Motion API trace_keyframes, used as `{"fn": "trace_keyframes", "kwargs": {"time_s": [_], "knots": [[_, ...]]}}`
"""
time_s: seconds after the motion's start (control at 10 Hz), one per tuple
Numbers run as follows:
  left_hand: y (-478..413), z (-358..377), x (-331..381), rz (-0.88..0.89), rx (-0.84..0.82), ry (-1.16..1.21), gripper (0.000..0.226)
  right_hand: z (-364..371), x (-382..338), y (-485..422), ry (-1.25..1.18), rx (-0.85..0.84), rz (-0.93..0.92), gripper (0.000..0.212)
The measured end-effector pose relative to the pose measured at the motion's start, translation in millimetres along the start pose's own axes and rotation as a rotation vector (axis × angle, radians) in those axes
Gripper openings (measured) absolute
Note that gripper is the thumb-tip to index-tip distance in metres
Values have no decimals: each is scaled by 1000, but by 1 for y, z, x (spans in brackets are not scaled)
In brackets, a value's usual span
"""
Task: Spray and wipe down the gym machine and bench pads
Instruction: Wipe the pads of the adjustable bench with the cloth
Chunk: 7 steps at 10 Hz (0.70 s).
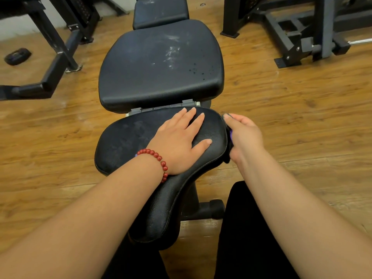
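Head view: a black padded leather seat pad [124, 141], the nearest cushion of a gym bench, lies just below the camera, with its narrow end pointing toward the person. The left hand [179, 141] lies flat on the right half of this pad, palm down, with fingers straight and slightly spread and holding nothing. A red bead bracelet [159, 158] circles that wrist.

The right hand [244, 135] is at the pad's right edge. Its fingers are curled round a dark cloth with a purple patch [229, 151] and press it against the side of the cushion. Most of the cloth is hidden behind the hand.

Beyond a grey metal hinge sits a wide black middle pad [141, 73]. It carries white streaks and small droplets on its right half. A smaller black far pad [161, 13] follows at the top edge and is also faintly streaked.

The bench stands on a brown wood-plank floor [291, 109]. A black steel machine frame [58, 63] stands to the left and a dark grey machine frame [314, 37] to the right, both well apart from the bench. A small black flat object [17, 56] lies on the floor at the far left; what it is cannot be told. The person's black trousers [247, 238] fill the bottom of the view.
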<state>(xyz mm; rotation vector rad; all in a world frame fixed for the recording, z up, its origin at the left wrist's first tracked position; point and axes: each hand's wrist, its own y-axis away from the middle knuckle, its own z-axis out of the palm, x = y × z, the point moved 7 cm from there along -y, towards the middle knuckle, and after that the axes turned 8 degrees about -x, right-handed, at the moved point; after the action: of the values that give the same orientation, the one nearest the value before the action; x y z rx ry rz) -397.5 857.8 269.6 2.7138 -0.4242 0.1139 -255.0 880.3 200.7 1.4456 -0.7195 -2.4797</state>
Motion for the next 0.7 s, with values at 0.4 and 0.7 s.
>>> {"fn": "trace_keyframes", "kwargs": {"time_s": [0.4, 0.7], "knots": [[-3, -1, -1, 7, 6, 16, 70, -3, 2, -3, 25, -32, -13, 6], [-4, -2, -3, 5, 8, 31, 70, 2, 7, -6, 106, -139, 66, 11]]}}
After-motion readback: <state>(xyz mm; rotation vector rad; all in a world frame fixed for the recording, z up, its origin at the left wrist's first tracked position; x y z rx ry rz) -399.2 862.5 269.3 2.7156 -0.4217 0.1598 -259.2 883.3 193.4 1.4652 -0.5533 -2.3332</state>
